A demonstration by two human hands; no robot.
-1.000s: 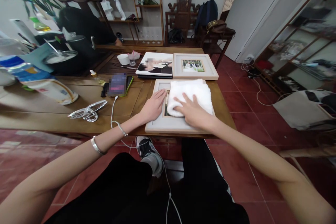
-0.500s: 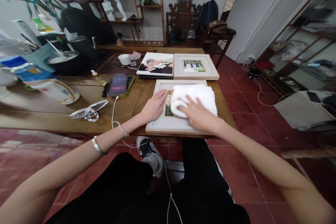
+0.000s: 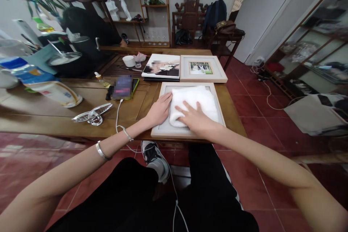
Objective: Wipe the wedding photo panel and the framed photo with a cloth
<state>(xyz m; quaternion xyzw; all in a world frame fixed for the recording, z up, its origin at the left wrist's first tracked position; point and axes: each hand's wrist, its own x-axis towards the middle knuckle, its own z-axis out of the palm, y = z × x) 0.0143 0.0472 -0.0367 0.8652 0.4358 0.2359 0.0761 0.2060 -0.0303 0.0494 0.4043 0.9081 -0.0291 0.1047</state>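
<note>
A light wooden picture frame (image 3: 159, 130) lies flat near the table's front edge. My left hand (image 3: 159, 109) rests on its left side, fingers stretched out and lying flat. A folded white towel (image 3: 194, 96) covers most of the frame's middle, hiding the picture beneath. My right hand (image 3: 199, 120) presses on the towel from above with its fingers spread; its thumb side is partly out of sight.
Behind are a second framed photo (image 3: 217, 74) and a photo panel (image 3: 160, 69) atop darker ones. To the left on the wooden table (image 3: 127, 116) are a phone (image 3: 135, 84) with a cable, a silver hair claw (image 3: 94, 114), and a plastic bottle (image 3: 51, 87).
My right hand has slid left with the towel, which now covers the picture that was partly showing. My left hand has stayed in place.
</note>
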